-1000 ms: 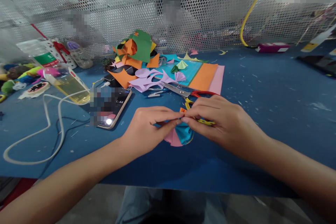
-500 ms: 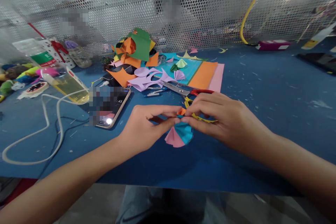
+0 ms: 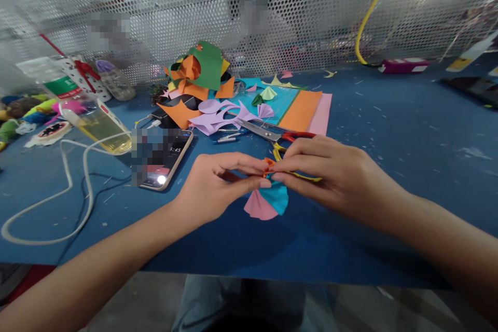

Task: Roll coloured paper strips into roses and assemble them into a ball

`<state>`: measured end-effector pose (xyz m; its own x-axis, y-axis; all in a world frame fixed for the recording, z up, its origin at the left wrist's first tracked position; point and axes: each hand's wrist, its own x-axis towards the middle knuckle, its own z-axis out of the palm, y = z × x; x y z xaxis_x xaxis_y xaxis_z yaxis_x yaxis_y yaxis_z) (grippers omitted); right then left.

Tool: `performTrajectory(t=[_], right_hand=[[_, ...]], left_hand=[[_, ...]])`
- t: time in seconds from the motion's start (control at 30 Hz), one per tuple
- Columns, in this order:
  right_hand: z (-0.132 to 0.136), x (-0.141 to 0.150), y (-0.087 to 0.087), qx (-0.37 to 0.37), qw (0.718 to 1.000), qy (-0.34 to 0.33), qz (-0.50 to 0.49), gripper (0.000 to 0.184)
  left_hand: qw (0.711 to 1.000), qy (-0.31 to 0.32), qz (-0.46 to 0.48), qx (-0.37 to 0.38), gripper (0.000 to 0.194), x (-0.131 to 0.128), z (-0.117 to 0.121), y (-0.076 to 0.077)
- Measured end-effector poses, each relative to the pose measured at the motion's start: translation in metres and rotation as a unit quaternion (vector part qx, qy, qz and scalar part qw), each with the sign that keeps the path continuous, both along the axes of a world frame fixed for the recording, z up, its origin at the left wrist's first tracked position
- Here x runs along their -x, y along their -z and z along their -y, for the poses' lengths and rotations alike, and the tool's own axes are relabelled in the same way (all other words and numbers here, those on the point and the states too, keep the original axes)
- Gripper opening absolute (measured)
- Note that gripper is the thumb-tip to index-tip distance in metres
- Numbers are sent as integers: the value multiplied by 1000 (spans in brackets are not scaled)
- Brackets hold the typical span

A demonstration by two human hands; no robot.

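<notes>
Fingertips pinched nearly closed, a left hand (image 3: 212, 182) and right hand (image 3: 332, 170) grip a paper fan (image 3: 274, 199) above the blue table (image 3: 311, 249), its pink and blue parts pleated, its orange part (image 3: 268, 161) apparently unfinished, while a pleated purple piece (image 3: 265, 110) lies loose behind the scissors (image 3: 268, 133).

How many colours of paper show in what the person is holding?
3: pink paper at the lower left, blue paper to its right, orange paper above, between the left hand and right hand. The hands may hide more.
</notes>
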<state>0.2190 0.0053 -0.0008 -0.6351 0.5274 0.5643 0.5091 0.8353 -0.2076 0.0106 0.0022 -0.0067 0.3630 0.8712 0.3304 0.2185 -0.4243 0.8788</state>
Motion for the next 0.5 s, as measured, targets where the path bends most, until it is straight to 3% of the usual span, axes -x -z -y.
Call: performTrajectory(t=[0.2, 0.5], right_hand=[[0, -1, 0, -13, 1000, -12, 3, 19], [1, 2, -1, -10, 1000, -10, -14, 12]], left_hand=[[999, 9, 41, 24, 11, -1, -1, -1], [1000, 7, -21, -10, 10, 1, -1, -5]])
